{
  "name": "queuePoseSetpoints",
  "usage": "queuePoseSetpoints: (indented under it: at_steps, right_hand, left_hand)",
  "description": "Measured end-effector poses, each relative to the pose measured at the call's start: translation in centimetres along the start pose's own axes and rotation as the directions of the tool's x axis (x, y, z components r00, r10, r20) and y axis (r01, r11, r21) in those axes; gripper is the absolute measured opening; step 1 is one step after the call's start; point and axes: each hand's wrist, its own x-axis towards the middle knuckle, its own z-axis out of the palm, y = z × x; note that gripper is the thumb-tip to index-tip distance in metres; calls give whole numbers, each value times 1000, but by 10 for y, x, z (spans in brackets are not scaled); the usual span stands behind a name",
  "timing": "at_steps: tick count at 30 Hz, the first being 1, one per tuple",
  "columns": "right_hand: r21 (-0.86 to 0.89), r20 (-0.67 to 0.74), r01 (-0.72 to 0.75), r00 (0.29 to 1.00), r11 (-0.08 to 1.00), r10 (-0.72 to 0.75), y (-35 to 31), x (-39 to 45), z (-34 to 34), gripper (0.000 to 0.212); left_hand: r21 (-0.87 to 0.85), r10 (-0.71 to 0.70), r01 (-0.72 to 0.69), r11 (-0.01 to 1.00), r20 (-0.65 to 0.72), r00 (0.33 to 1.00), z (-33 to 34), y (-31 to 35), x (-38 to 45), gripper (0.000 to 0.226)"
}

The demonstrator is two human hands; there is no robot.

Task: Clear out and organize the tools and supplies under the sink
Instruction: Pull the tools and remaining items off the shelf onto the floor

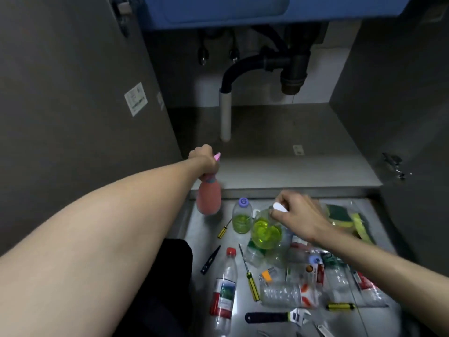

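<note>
My left hand grips the head of a pink spray bottle and holds it upright at the front left edge of the cabinet floor. My right hand grips the white-capped top of a clear jug of yellow-green liquid, which hangs tilted above the pile on the floor. A small bottle with a purple cap and green liquid stands just left of the jug.
On the metal floor lie several empty plastic bottles, yellow-handled screwdrivers, an adjustable wrench, a dark folding knife and green-yellow sponges. A black drain pipe and white pipe hang inside. Both cabinet doors stand open.
</note>
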Motion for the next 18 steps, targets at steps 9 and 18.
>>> queuePoseSetpoints:
  at_steps: [9,18]
  right_hand:
    - [69,245,-36,969,997,18,4,-49,90,17]
    - [98,421,-23,907,995,-20,15,-73,130,12]
  left_hand:
    - [-94,-150,175,980,228,962,94,-43,17,18]
    - [-77,-193,212,974,201,960,123,-50,12,47]
